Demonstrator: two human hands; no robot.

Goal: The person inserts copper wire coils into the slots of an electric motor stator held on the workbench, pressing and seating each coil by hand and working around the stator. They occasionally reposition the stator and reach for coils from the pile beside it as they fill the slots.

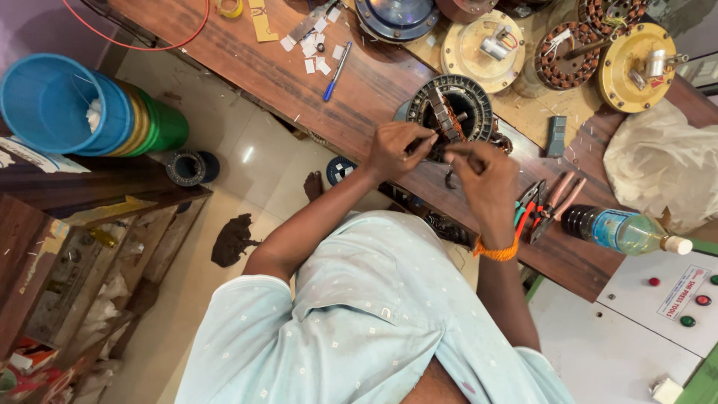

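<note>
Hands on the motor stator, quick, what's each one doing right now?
Left hand: fingers pinched closed at the rim of the round stator; what they grip cannot be told.
Right hand: curled closed against the stator's near edge, contents hidden.

Pale mint short-sleeved shirt (374, 322) with small square dots, faint smudges on the cloth, orange thread band (497, 251) tied round right wrist, bare forearms

1. A blue label (615, 224) wraps a plastic bottle lying on the tabletop, right of the hands.
2. A white, red-edged rectangular sticker (679, 292) sits on a white panel, lower right of the hands.
</note>
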